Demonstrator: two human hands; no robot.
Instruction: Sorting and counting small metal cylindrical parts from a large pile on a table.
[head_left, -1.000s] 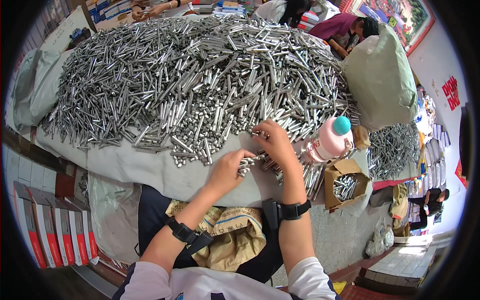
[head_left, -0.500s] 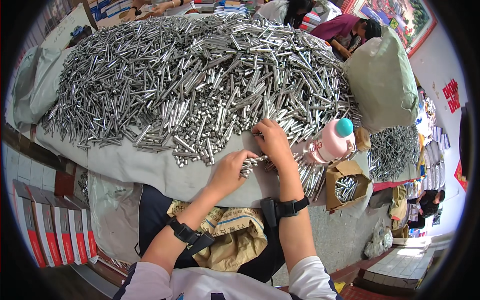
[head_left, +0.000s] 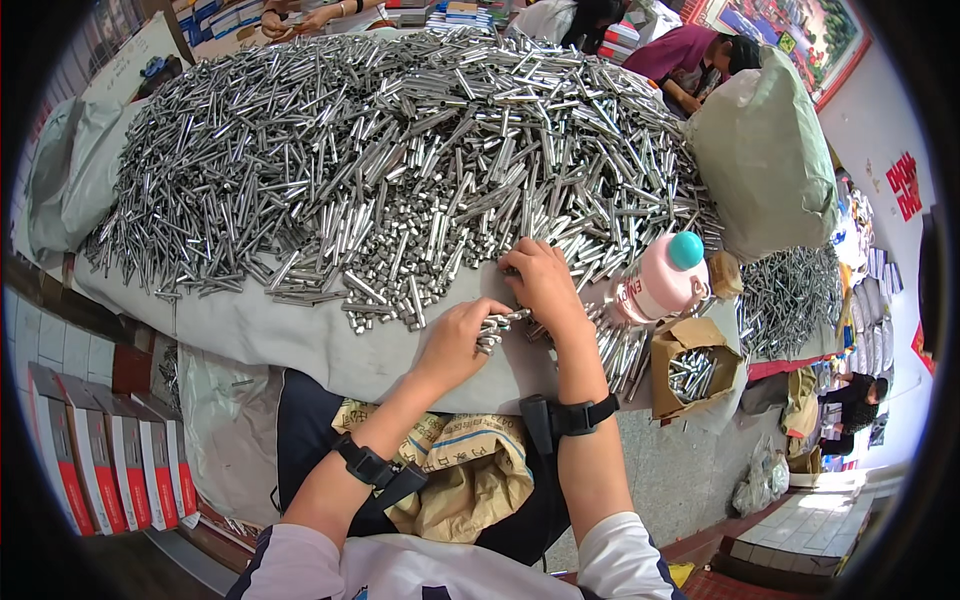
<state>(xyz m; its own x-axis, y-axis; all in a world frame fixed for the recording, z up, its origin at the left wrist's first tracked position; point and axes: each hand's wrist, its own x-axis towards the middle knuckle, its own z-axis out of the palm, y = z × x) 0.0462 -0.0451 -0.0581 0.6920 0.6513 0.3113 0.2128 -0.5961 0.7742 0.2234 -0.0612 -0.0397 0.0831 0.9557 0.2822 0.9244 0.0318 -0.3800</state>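
My left hand (head_left: pixel 452 347) is closed around a small bundle of metal tubes (head_left: pixel 492 333), whose ends stick out past the fingers toward my right hand. Just to the right and a little farther off, my right hand (head_left: pixel 544 284) has curled fingers at the near edge of a large heap of metal tubes (head_left: pixel 400 150). Whatever its fingertips pinch is hidden. Short metal sleeves (head_left: pixel 425 240) lie gathered at the front of the heap, beyond my left hand. More long tubes (head_left: pixel 622 350) are spread beside my right forearm.
A pink bottle with a teal cap (head_left: pixel 662 285) stands right of my right hand. Nearer is an open cardboard box (head_left: pixel 690 370) holding metal pieces. A pale sack (head_left: pixel 765 160) rises at the far right. Grey cloth (head_left: pixel 270 335) covers the table. People sit along the far side.
My right hand's fingers have shifted slightly at the heap's edge. My left hand stays nearly in place with its tubes. A person's hands at the far left have moved a little.
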